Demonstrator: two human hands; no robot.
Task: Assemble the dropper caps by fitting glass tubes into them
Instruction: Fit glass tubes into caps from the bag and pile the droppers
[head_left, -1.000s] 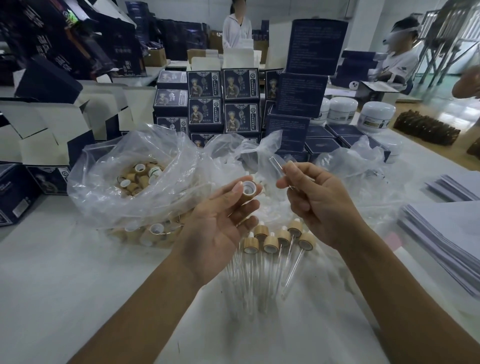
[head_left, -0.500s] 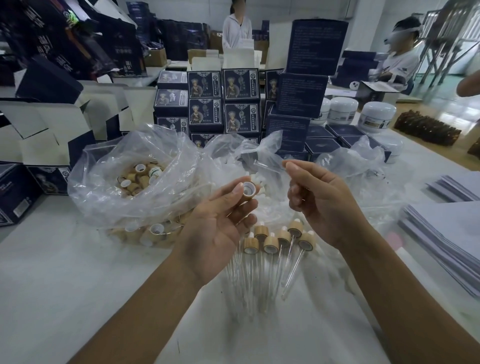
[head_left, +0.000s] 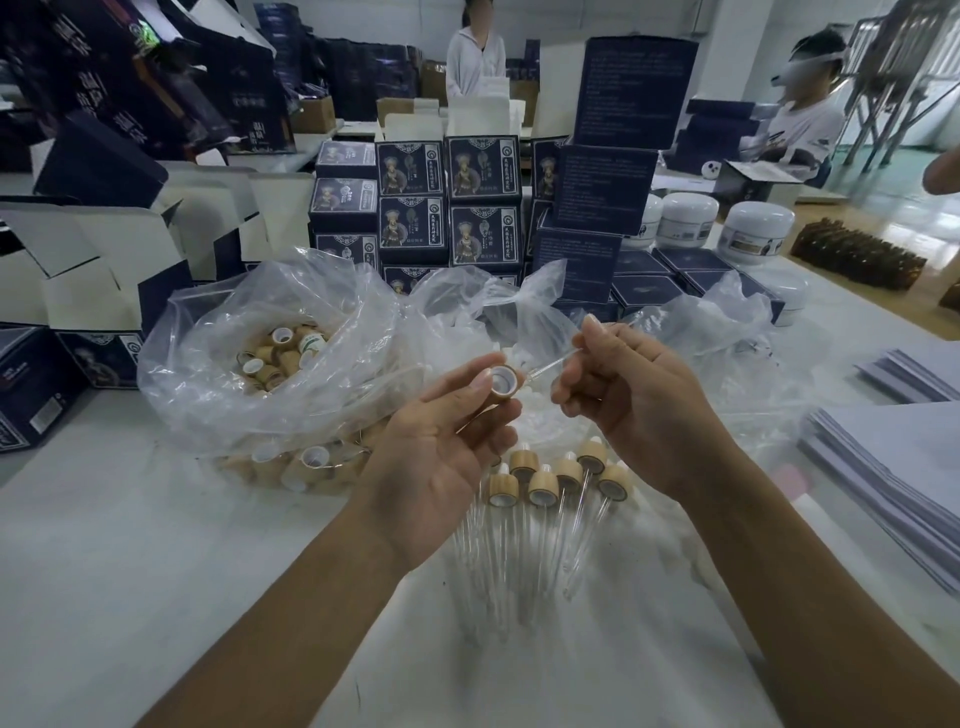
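My left hand (head_left: 441, 447) pinches a bamboo dropper cap (head_left: 503, 380) between thumb and fingers, its white-lined opening turned toward me. My right hand (head_left: 634, 400) pinches a clear glass tube (head_left: 550, 365), whose tip points left and sits just beside the cap's opening. Below the hands, several assembled droppers (head_left: 545, 483) lie in a row on the white table (head_left: 156, 571), their glass tubes pointing toward me. A clear plastic bag (head_left: 218, 374) at the left holds several loose bamboo caps (head_left: 275, 353).
Another crumpled clear bag (head_left: 727, 332) lies behind my right hand. Stacks of dark blue boxes (head_left: 447, 208) and white jars (head_left: 758, 228) stand at the back. Paper sheets (head_left: 893, 457) are piled at the right. Open cartons (head_left: 78, 260) sit at the left. Two people are behind the tables.
My right hand has swung the glass tube from pointing up and away to pointing left, bringing its tip to the cap. The left hand and cap barely moved.
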